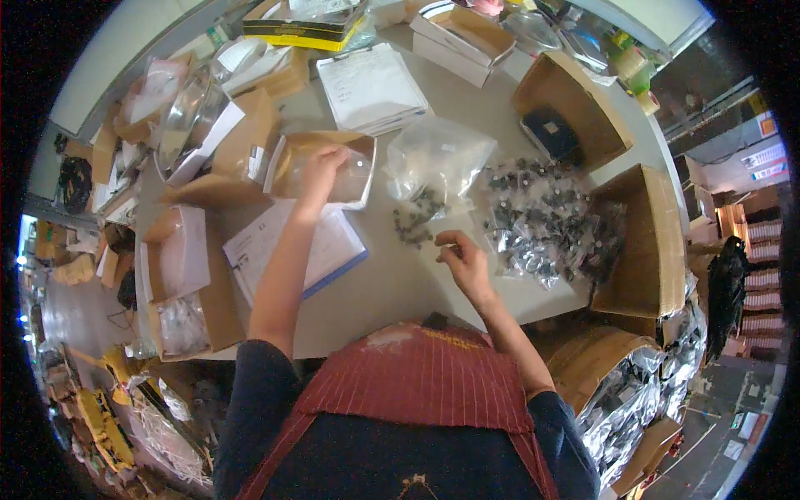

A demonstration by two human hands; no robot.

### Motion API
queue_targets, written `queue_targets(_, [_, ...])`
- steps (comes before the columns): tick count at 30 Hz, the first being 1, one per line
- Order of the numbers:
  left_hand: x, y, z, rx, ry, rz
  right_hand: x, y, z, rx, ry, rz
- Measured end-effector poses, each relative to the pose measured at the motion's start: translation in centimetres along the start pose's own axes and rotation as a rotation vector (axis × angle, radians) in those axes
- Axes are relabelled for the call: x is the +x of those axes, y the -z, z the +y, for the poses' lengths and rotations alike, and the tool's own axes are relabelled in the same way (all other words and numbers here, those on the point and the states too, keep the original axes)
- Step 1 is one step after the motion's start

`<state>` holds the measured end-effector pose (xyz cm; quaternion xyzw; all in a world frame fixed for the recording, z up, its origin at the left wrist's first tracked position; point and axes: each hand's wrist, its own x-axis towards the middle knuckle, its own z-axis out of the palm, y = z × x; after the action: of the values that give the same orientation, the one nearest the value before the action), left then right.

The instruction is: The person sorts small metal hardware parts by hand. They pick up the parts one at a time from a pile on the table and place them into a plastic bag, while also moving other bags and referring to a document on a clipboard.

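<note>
My left hand (327, 162) reaches into a small open cardboard box (372, 179) with clear plastic bags (354, 177) in it. Its fingers are bent together against the plastic; whether they pinch a bag is hidden. Above the grey table, my right hand (464, 262) is loosely curled, thumb and index finger apart, with nothing visible between them. Just beyond its fingertips lies a loose cluster of small dark parts (410, 223). A large clear plastic bag (437, 158) rests behind that cluster. To the right spreads a heap of small clear packets with dark parts inside (550, 221).
Papers on a blue clipboard (333, 250) lie under my left forearm. Open cartons (637, 242) stand at the right, and a box of plastic bags (185, 267) at the left. More papers (371, 87) and a white box (462, 42) sit at the back.
</note>
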<state>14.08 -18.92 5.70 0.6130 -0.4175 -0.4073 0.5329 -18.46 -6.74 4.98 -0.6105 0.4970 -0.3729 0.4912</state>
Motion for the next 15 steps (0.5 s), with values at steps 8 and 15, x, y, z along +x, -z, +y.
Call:
queue_targets(8, [-9.6, -0.6, 2.0, -0.222, -0.123, 0.057, 2.9, -4.5, -4.8, 0.319, -0.092, -0.252])
queue_targets(15, [-16.5, -2.6, 1.6, -0.189, 0.005, 0.001, 5.2, -6.8, -4.0, 0.646, -0.182, -0.247])
